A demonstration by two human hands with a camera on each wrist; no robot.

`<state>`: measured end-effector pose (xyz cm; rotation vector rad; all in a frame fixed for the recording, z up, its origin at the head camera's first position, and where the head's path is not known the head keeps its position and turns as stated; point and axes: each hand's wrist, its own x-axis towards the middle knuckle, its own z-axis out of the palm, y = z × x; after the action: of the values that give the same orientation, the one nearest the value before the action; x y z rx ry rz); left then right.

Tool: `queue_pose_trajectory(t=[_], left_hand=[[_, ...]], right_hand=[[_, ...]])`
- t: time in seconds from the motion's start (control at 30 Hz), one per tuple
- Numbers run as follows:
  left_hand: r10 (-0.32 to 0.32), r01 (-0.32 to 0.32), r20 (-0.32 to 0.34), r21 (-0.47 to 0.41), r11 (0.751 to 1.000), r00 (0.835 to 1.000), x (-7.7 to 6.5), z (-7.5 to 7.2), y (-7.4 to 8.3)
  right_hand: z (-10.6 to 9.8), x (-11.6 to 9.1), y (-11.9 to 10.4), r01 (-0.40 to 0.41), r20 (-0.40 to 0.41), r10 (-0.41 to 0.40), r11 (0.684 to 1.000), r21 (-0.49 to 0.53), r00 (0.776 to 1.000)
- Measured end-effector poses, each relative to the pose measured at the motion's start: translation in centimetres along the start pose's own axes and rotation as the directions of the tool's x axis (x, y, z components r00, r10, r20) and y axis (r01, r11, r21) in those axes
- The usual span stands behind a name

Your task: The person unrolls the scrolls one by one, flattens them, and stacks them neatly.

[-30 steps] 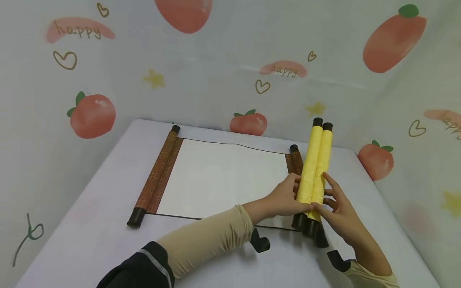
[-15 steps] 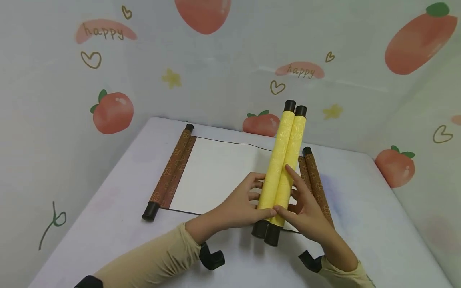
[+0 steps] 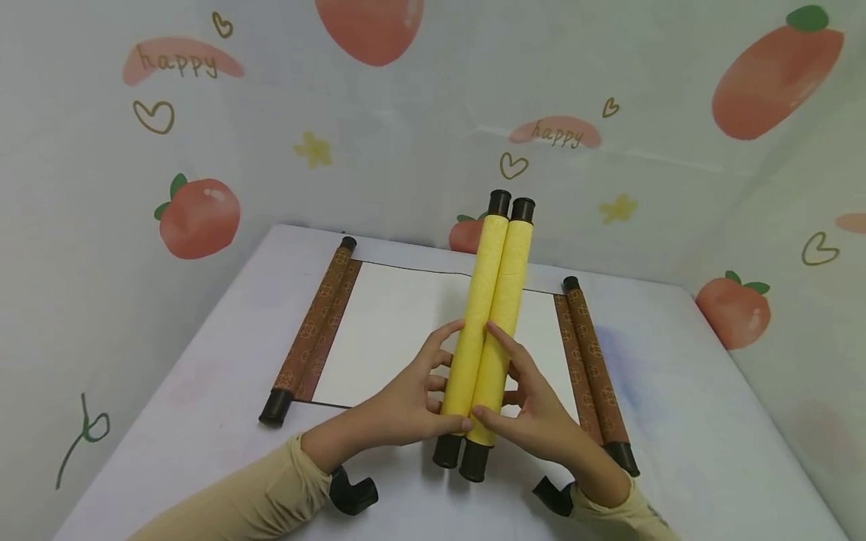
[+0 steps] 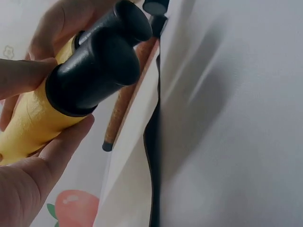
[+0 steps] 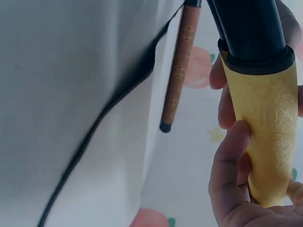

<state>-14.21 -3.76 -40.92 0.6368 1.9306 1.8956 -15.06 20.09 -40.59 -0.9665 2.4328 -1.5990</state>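
A yellow scroll, rolled up into two rollers lying side by side with black end caps, is held raised and tilted over the table. My left hand grips its left roller near the lower end, thumb across the front. From the other side my right hand grips the right roller, thumb and index finger on its front. Underneath, a larger scroll lies unrolled, its white sheet spread between a left brown patterned roller and a right brown roller. The left wrist view shows the black end caps up close.
The white table runs back to a wall cloth printed with fruit, hearts and "happy". The sheet's near edge lifts in a wave off the table. Black wrist mounts hang below both sleeves.
Both hands have carried the yellow scroll leftward, from beside the right brown roller to over the white sheet. The right brown roller, partly covered before, now shows in full.
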Motion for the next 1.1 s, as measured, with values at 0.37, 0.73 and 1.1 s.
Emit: queue_pose_trajectory(t=[0.37, 0.73, 1.1], left_hand=[[0.027, -0.026, 0.038, -0.022, 0.999, 0.999, 0.2, -0.7, 0.1], [0.064, -0.063, -0.012, 0.078, 0.995, 0.998, 0.0, -1.2, -0.4], [0.106, -0.09, -0.051, 0.257, 0.962, 0.993, 0.3, -2.0, -0.9]], right_hand=[[0.0, 1.4, 0.0, 0.006, 0.041, -0.007, 1.0, 0.006, 0.999], [-0.2, 1.7, 0.6, 0.024, 0.085, -0.025, 1.0, 0.012, 0.996], [-0.3, 1.7, 1.5, 0.034, 0.06, -0.033, 0.999, -0.014, 0.998]])
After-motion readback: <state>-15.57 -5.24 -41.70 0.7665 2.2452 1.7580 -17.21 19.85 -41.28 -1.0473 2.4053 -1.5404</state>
